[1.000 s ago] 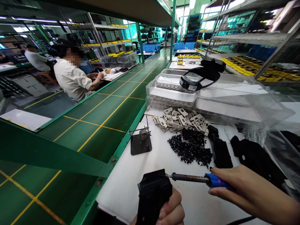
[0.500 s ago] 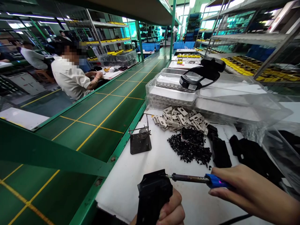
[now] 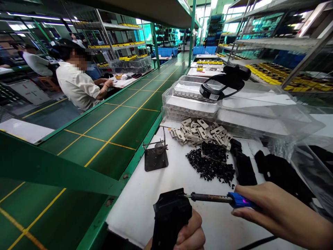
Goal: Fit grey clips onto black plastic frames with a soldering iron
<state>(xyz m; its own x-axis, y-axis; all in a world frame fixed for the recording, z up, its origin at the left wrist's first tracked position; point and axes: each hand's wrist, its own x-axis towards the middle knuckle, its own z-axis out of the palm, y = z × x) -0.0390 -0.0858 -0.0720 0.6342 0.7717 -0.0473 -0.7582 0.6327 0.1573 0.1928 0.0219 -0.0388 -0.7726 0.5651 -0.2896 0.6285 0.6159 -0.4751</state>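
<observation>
My left hand [image 3: 191,232] is closed around a black plastic housing [image 3: 171,215], held upright at the table's near edge. A soldering iron [image 3: 212,198] with a blue handle is gripped in my right hand [image 3: 275,208]. Its tip points left and meets the upper right edge of the housing; whether it presses in, I cannot tell. Beyond my hands lies a heap of small black plastic parts [image 3: 210,170], some of them in a small box. Behind it is a pile of beige plastic pieces [image 3: 200,132]. A metal soldering iron stand [image 3: 156,158] rests to the left.
The green conveyor belt [image 3: 125,118] runs along the left, with a person in a white shirt [image 3: 75,83] seated across it. Clear plastic trays [image 3: 234,111] carry a black head-worn magnifier [image 3: 221,85]. Black pieces [image 3: 283,173] lie at right. A green beam [image 3: 59,170] crosses the lower left.
The belt's yellow lines have shifted slightly toward the lower left. My hands, the housing and the soldering iron have stayed nearly still.
</observation>
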